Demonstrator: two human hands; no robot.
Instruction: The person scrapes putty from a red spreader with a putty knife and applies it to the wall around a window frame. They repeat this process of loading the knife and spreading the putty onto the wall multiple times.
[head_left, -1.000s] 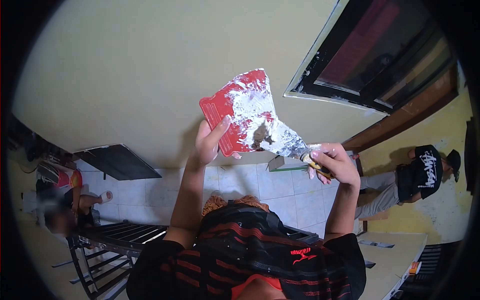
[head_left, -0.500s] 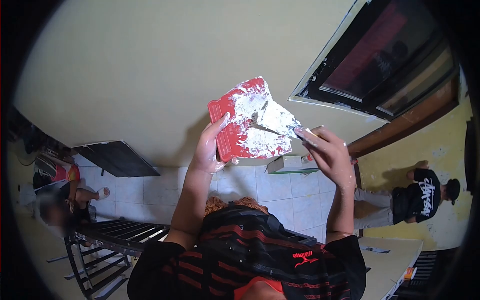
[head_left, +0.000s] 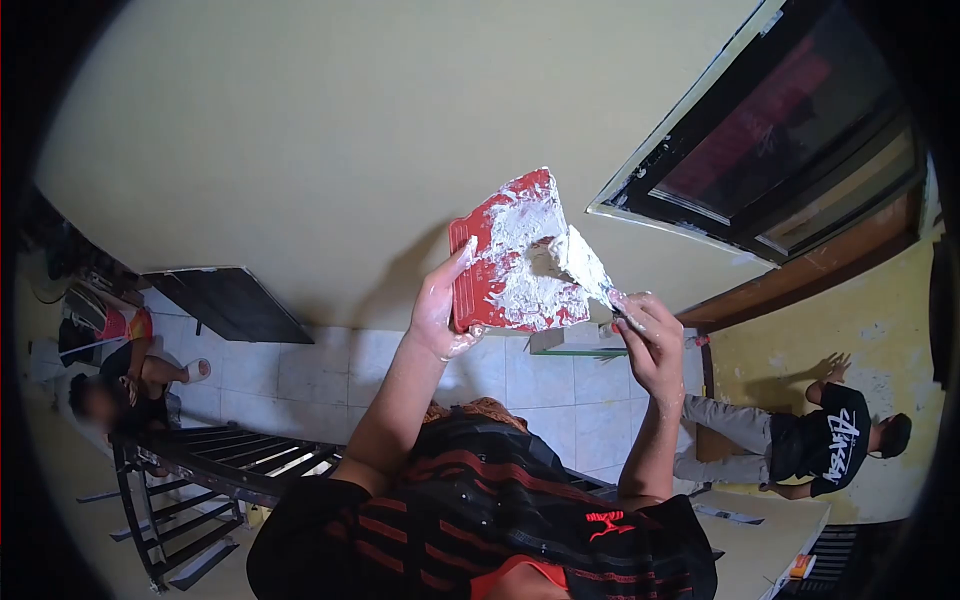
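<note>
Near the middle of the frame, a red plastic board (head_left: 505,265) is held up in front of a pale yellow wall (head_left: 300,140). White putty (head_left: 525,250) is smeared over most of the board. The left hand (head_left: 437,305) grips the board at its lower left edge, with the thumb pressed on the front and the other fingers hidden behind it. Just to the right, the right hand (head_left: 648,345) is closed tight around the handle of a putty knife (head_left: 585,268). The knife's flat blade is covered in white putty and touches the board. At the upper right of the frame is a dark window (head_left: 790,140) with a black frame. Below the hands is a white tiled floor (head_left: 540,390). At the lower right, a person in a black shirt (head_left: 830,445) reaches toward a yellow wall. At the left edge, another person (head_left: 110,390) sits low near a dark metal frame (head_left: 200,480).
</note>
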